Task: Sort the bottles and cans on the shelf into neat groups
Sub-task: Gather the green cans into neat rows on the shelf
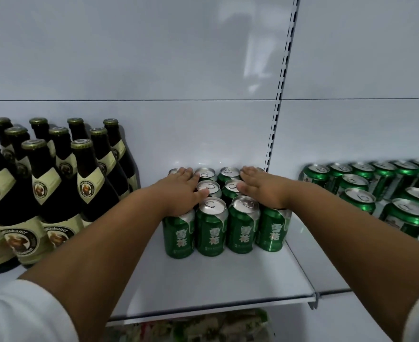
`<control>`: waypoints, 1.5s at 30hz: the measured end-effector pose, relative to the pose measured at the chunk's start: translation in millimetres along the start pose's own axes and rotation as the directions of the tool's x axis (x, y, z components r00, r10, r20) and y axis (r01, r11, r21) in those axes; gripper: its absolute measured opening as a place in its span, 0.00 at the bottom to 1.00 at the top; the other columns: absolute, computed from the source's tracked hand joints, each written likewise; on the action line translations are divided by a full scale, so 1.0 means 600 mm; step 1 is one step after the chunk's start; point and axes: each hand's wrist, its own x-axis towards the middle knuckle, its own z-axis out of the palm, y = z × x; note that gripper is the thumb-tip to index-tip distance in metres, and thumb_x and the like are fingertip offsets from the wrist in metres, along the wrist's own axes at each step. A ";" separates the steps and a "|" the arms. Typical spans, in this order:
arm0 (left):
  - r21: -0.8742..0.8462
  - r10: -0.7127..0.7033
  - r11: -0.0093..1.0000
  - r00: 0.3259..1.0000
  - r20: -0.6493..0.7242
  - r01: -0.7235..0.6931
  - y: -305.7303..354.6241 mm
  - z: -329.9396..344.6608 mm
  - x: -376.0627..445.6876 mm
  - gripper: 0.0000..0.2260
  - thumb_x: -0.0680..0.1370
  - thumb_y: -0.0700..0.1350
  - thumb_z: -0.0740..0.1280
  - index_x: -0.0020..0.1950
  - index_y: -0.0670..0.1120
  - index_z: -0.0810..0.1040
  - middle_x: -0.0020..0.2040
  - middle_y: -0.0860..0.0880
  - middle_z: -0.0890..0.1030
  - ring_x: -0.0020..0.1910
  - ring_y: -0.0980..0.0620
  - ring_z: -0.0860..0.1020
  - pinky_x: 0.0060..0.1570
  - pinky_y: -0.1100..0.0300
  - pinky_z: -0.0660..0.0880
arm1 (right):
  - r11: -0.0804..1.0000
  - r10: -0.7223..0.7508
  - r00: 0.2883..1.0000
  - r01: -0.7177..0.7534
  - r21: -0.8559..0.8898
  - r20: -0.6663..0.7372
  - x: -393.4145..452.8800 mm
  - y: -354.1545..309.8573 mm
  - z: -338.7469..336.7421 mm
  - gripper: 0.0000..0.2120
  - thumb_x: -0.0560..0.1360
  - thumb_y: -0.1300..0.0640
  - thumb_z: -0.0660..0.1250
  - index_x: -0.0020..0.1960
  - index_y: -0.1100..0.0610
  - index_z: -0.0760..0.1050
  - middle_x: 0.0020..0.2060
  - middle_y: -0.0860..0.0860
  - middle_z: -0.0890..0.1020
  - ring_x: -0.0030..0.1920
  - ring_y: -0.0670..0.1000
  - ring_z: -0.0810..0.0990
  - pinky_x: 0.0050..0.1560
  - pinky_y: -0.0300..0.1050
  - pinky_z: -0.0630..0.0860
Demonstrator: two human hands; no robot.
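A: Head view. Where's the block of green beer cans [224,213]?

B: Centre of the white shelf [203,287], packed in rows, touching each other, reaching back to the rear wall.

A: Hands?

B: Left hand [181,191] lies flat on the tops of the block's left column, fingers straight, gripping nothing. Right hand [262,187] flat on the right column, fingers straight too, thumb touching a middle can's lid.

A: Other stock?

B: Dark brown beer bottles [48,178] grouped upright at left, apart from the cans. More green cans [376,191] on the neighbouring shelf at right.
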 end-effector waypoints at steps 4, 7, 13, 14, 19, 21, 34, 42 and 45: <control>-0.028 0.064 0.997 0.993 -0.096 -0.067 0.022 -0.029 -0.024 0.30 0.84 0.59 0.48 0.81 0.47 0.44 0.81 0.47 0.46 0.80 0.51 0.45 0.78 0.54 0.44 | 0.998 0.035 0.990 -0.027 0.053 -0.139 -0.024 0.003 -0.026 0.31 0.83 0.41 0.48 0.80 0.55 0.48 0.80 0.51 0.46 0.79 0.48 0.43 0.77 0.47 0.43; -0.045 0.186 0.980 0.971 -0.152 -0.195 0.072 -0.053 -0.047 0.29 0.84 0.58 0.50 0.81 0.49 0.47 0.81 0.50 0.48 0.80 0.52 0.48 0.77 0.55 0.46 | 0.992 0.109 0.967 -0.090 0.092 -0.229 -0.071 0.019 -0.051 0.31 0.83 0.41 0.49 0.80 0.54 0.49 0.80 0.49 0.48 0.79 0.47 0.46 0.76 0.44 0.44; -0.079 0.383 0.911 0.901 -0.204 -0.405 0.197 -0.066 -0.044 0.27 0.84 0.57 0.52 0.81 0.50 0.51 0.81 0.51 0.53 0.79 0.52 0.54 0.75 0.55 0.51 | 0.967 0.255 0.936 -0.250 0.052 -0.242 -0.188 0.084 -0.068 0.27 0.83 0.45 0.54 0.78 0.55 0.57 0.78 0.53 0.60 0.77 0.53 0.59 0.74 0.47 0.56; -0.095 0.397 0.902 0.896 -0.200 -0.421 0.215 -0.065 -0.039 0.27 0.84 0.57 0.53 0.81 0.50 0.51 0.81 0.51 0.53 0.79 0.52 0.53 0.75 0.55 0.51 | 0.961 0.273 0.929 -0.271 0.043 -0.248 -0.204 0.099 -0.070 0.26 0.83 0.45 0.56 0.77 0.55 0.60 0.76 0.54 0.64 0.75 0.55 0.63 0.73 0.48 0.60; -0.112 0.432 0.882 0.880 -0.199 -0.458 0.311 -0.058 0.000 0.28 0.84 0.56 0.53 0.81 0.49 0.50 0.81 0.52 0.52 0.79 0.53 0.53 0.75 0.58 0.50 | 0.936 0.341 0.906 -0.351 0.007 -0.252 -0.248 0.198 -0.078 0.21 0.80 0.46 0.62 0.71 0.50 0.71 0.68 0.51 0.75 0.66 0.54 0.73 0.66 0.49 0.69; -0.157 0.395 0.889 0.893 -0.214 -0.431 0.349 -0.054 0.022 0.27 0.84 0.56 0.54 0.81 0.50 0.52 0.81 0.52 0.55 0.78 0.53 0.56 0.74 0.58 0.53 | 0.943 0.326 0.908 -0.332 0.023 -0.262 -0.249 0.237 -0.084 0.18 0.80 0.46 0.63 0.68 0.49 0.74 0.64 0.51 0.78 0.62 0.53 0.76 0.62 0.48 0.72; -0.523 0.029 0.836 0.964 -0.264 -0.168 0.495 0.016 0.122 0.20 0.84 0.45 0.58 0.77 0.48 0.63 0.74 0.47 0.68 0.71 0.49 0.67 0.61 0.64 0.60 | 0.994 0.054 0.982 -0.071 -0.086 -0.181 -0.171 0.373 -0.097 0.11 0.79 0.49 0.65 0.55 0.54 0.79 0.47 0.47 0.79 0.48 0.49 0.76 0.46 0.44 0.71; -0.907 -0.373 0.420 0.910 -0.181 -0.008 0.496 0.111 0.211 0.18 0.81 0.42 0.62 0.71 0.49 0.69 0.66 0.50 0.76 0.58 0.54 0.74 0.57 0.58 0.72 | 0.982 0.126 0.984 -0.141 -0.122 -0.125 -0.117 0.377 -0.090 0.18 0.74 0.42 0.69 0.49 0.52 0.65 0.41 0.47 0.70 0.46 0.51 0.70 0.43 0.44 0.66; -0.941 -0.435 0.334 0.878 -0.200 -0.049 0.502 0.125 0.227 0.15 0.80 0.40 0.64 0.66 0.50 0.73 0.61 0.52 0.78 0.56 0.54 0.76 0.54 0.59 0.72 | 0.984 0.131 0.981 -0.147 -0.103 -0.142 -0.109 0.374 -0.096 0.16 0.73 0.44 0.71 0.47 0.53 0.69 0.38 0.46 0.72 0.44 0.51 0.73 0.36 0.44 0.66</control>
